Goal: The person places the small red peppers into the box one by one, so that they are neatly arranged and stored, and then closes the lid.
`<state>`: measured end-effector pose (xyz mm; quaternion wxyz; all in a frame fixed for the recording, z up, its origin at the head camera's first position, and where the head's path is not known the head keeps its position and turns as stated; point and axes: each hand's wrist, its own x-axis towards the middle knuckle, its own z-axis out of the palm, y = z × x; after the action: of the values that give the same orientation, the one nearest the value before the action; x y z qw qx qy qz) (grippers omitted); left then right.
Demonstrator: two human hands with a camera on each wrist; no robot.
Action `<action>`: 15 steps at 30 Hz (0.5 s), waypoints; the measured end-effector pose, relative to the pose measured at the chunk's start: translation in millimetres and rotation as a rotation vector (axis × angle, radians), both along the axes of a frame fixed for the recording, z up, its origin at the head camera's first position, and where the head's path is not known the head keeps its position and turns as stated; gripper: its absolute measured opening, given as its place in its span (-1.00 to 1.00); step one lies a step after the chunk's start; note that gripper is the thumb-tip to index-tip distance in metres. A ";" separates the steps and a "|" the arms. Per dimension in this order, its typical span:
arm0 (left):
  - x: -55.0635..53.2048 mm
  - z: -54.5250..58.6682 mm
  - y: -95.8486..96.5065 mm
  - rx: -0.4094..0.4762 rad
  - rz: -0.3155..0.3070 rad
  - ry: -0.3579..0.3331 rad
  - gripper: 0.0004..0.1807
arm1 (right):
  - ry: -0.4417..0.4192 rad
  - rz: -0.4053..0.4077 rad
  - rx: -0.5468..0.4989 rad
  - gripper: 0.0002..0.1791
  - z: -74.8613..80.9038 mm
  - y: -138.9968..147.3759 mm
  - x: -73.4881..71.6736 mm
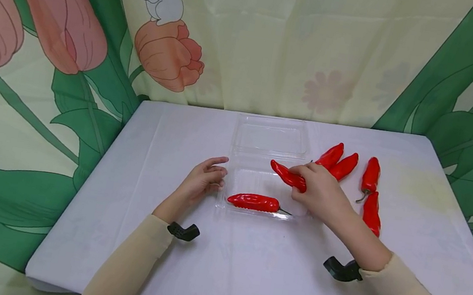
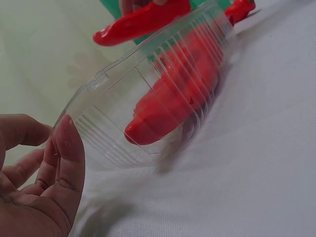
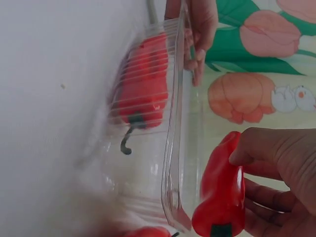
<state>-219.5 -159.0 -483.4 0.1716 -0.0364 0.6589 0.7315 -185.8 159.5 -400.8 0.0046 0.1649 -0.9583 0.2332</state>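
Observation:
A clear plastic clamshell box (image 1: 267,185) lies with its lid (image 1: 272,136) folded back. Inside, along the near wall, lies a red pepper (image 1: 253,201), its thin green stem pointing right. The left hand (image 1: 204,178) is at the box's left edge; in the left wrist view, thumb (image 2: 69,158) and finger take the rim between them. Above the box's right part, the right hand (image 1: 317,187) pinches another red pepper (image 1: 286,174) between thumb and fingers, its tip toward the left. In the right wrist view this held pepper (image 3: 222,187) hangs beside the box rim.
Two red peppers (image 1: 344,167) lie beside the box's right side, partly behind the right hand. Farther right, two more peppers (image 1: 371,174) lie end to end. A white cloth covers the table (image 1: 223,268); a printed flower curtain (image 1: 252,43) hangs behind it.

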 end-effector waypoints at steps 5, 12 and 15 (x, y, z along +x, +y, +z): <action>0.6 -0.3 0.7 0.001 0.000 -0.003 -0.46 | -0.014 0.020 -0.003 -0.34 -2.3 -9.2 -1.8; 2.8 1.7 1.7 0.022 0.014 -0.010 -0.47 | -0.013 0.074 0.021 -0.43 -8.9 -21.9 -4.9; 3.3 2.4 1.9 0.026 0.017 -0.011 -0.47 | -0.031 0.092 0.020 -0.45 -13.0 -27.4 -5.6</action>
<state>-216.2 -157.1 -481.1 0.1696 -0.0439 0.6479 0.7413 -191.5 132.1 -413.8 -0.0227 0.2054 -0.9519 0.2263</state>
